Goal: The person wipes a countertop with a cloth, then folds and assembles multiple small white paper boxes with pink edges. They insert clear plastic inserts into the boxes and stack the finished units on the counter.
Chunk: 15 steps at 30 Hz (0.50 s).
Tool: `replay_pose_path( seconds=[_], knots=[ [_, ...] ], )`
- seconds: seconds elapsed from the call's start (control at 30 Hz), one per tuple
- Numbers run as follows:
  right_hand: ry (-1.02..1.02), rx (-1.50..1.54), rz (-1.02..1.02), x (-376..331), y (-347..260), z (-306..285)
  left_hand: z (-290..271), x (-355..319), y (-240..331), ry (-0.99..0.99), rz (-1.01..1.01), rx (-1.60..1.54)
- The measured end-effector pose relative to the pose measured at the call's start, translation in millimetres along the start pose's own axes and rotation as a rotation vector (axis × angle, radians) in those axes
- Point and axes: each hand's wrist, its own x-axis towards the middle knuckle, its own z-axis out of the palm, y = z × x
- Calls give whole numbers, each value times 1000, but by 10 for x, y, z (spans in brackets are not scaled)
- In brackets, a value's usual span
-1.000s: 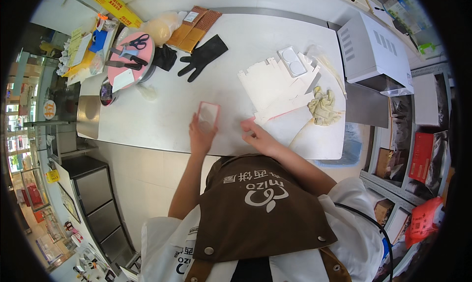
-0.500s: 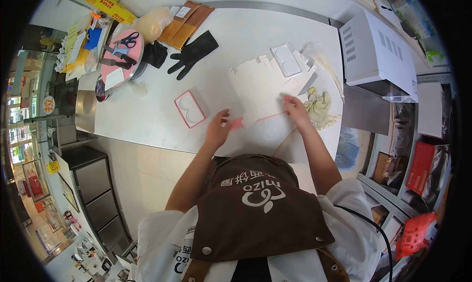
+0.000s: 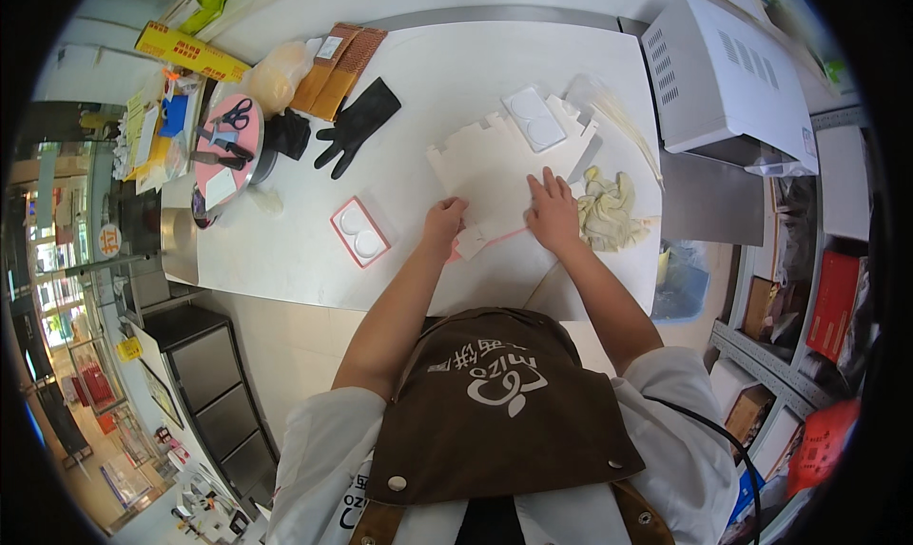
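Observation:
In front of me a white cardboard box blank (image 3: 490, 172) lies flat, notched at its edges, with pink showing along its near side. My left hand (image 3: 444, 223) is closed at the blank's left edge, thumb and fingers pinching the card. On its near right part, my right hand (image 3: 553, 212) presses down with fingers stretched out, holding nothing. A white tray with two round hollows (image 3: 534, 119) rests at the blank's far end, apart from both hands. Left of my left hand sits a small pink box (image 3: 360, 231) with a white two-hollow insert.
A crumpled pale yellow cloth (image 3: 607, 207) lies right of my right hand. Farther left are a black glove (image 3: 358, 125), a brown envelope (image 3: 338, 74) and a pink turntable (image 3: 228, 155) carrying scissors and knives. A white oven-like appliance (image 3: 728, 79) stands at the right.
My left hand has moved onto the blank's left edge and closed there. My right hand has gone from curled fingers to lying flat on the card. The whole view has shifted slightly.

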Motion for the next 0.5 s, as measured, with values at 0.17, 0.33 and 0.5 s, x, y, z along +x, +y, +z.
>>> replay_pose_path(
  seconds=[0.17, 0.33, 0.5],
  knots=[
    [-48, 80, -14, 76, 21, 5, 282, -124, 214, 300, 79, -17],
    [129, 382, -29, 657, 88, 235, 175, 82, 247, 330, 0, 20],
    [-227, 919, 499, 1046, -101, 99, 79, 160, 213, 324, -72, -126]
  ],
)
